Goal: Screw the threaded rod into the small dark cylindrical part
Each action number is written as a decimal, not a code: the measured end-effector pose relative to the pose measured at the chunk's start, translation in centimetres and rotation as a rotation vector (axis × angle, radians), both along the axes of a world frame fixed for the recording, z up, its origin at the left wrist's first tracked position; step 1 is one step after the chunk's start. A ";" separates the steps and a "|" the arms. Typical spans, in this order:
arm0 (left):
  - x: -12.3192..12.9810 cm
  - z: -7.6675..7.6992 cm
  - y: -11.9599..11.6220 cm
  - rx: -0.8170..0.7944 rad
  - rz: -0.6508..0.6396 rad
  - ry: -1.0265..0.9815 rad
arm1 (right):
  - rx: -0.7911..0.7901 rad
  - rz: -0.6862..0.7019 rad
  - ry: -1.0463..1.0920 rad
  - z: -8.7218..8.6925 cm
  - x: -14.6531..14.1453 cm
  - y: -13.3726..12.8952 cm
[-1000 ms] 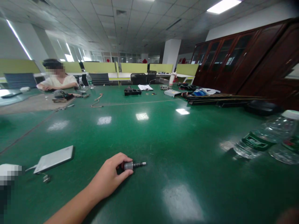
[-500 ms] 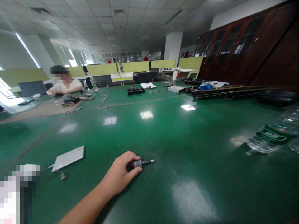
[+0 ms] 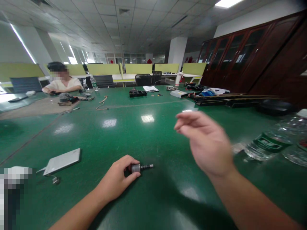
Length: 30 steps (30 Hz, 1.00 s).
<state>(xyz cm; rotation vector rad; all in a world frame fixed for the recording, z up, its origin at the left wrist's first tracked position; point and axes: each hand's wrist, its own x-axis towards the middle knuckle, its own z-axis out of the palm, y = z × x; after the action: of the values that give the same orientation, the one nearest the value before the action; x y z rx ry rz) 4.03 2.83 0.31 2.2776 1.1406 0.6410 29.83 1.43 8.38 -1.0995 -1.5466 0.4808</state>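
Observation:
My left hand (image 3: 120,174) rests on the green table with its thumb and fingers closed around a small grey metal cylinder with a dark ribbed shaft (image 3: 136,168). The shaft lies almost level, and its bright tip points right. My right hand (image 3: 206,140) is raised over the table, up and to the right of that part, touching nothing on the table. Its fingers are bent and bunched near the thumb. They are smeared by motion, so whether anything is between them does not show.
Left of my left hand lies a flat silver box (image 3: 62,161) with a cable. Clear water bottles (image 3: 266,145) lie at the right. Dark long rails (image 3: 216,100) and a black tray (image 3: 137,93) are farther back. Across the table at the left sits a person (image 3: 63,84).
My right hand has come into view from the right and is raised over the table. My left hand keeps its hold on the metal part. The whole view has shifted slightly.

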 end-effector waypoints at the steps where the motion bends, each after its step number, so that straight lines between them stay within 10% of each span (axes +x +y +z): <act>1: 0.0 0.0 0.0 -0.003 0.002 0.004 | -0.061 0.062 -0.057 -1.1 -0.6 0.4; 8: 0.2 0.1 -0.2 -0.011 0.016 0.008 | -0.212 0.338 -0.647 -8.3 -4.2 1.9; 30: 0.3 0.1 -0.5 0.006 0.047 0.045 | -0.138 0.355 -0.595 -9.5 -4.3 1.5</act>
<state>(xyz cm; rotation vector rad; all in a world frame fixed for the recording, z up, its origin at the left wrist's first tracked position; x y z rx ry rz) 4.36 2.29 0.41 2.2871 1.2190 0.6145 25.50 2.95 -1.15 -1.1355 -2.2816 0.5313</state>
